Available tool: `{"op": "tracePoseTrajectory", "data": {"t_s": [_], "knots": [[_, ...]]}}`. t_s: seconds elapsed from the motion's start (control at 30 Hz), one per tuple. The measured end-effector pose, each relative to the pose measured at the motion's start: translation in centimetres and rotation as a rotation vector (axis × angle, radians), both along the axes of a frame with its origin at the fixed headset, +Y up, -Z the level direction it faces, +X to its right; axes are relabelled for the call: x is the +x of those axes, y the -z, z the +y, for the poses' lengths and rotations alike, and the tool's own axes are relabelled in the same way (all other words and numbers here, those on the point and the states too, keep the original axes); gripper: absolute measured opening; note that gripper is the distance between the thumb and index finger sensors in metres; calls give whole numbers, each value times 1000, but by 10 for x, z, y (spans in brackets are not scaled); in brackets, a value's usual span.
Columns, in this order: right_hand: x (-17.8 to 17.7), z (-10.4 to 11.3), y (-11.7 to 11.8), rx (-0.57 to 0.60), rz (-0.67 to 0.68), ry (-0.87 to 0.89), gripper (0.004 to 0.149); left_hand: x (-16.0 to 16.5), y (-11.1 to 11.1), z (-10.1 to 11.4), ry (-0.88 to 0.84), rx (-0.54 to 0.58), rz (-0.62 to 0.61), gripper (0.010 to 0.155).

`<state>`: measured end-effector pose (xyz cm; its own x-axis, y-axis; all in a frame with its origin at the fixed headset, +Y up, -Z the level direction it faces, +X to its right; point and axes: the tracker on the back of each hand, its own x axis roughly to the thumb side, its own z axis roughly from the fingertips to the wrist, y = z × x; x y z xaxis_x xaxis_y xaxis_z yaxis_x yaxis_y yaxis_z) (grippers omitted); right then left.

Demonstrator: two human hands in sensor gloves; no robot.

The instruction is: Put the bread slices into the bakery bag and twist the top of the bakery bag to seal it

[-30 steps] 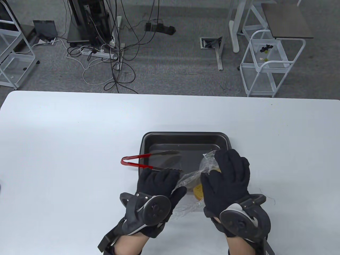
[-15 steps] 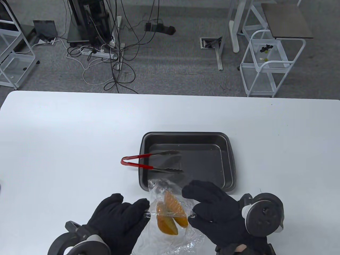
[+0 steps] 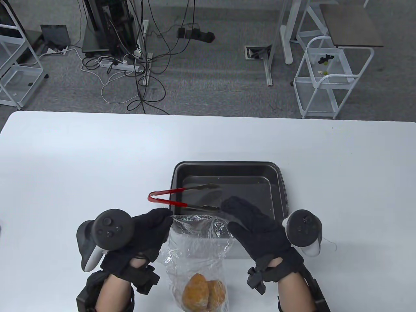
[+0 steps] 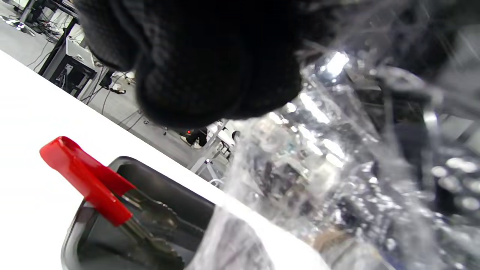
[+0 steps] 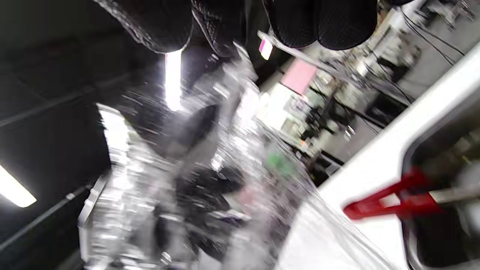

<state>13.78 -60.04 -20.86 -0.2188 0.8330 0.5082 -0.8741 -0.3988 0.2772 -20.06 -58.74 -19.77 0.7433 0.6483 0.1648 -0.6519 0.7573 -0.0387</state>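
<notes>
With the left hand [image 3: 143, 234] and right hand [image 3: 256, 227] each pinching an upper corner of the clear bakery bag [image 3: 198, 250], bread slices [image 3: 203, 292] hanging at its bottom above the worktop [image 3: 65, 169], either grip slipping on the slick film could drop everything.

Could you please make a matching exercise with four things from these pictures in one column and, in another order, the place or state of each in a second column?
Things:
1. bread slices
2. tongs
3. baking tray
4. bakery bag

Places or states:
A. red handle end over the tray's left rim
B. top corners pinched by the left hand and the right hand
C. at the bottom of the bag
D. holds no bread

Pairs: 1-C, 2-A, 3-D, 4-B
</notes>
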Motion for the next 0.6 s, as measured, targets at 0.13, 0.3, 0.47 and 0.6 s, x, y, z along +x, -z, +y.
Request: {"op": "tracePoseTrajectory", "data": {"t_s": [0.13, 0.3, 0.47, 0.6], "knots": [[8, 28, -21, 191, -6, -195, 64, -3, 2, 0, -6, 13, 5, 42], [-15, 36, -37, 242, 62, -514, 69, -4, 1, 0, -4, 14, 5, 42], [-34, 27, -34, 232, 52, -577, 63, -2, 0, 1, -4, 21, -4, 42], [-30, 31, -34, 318, -5, -490, 45, -3, 0, 0, -3, 22, 1, 42]]}}
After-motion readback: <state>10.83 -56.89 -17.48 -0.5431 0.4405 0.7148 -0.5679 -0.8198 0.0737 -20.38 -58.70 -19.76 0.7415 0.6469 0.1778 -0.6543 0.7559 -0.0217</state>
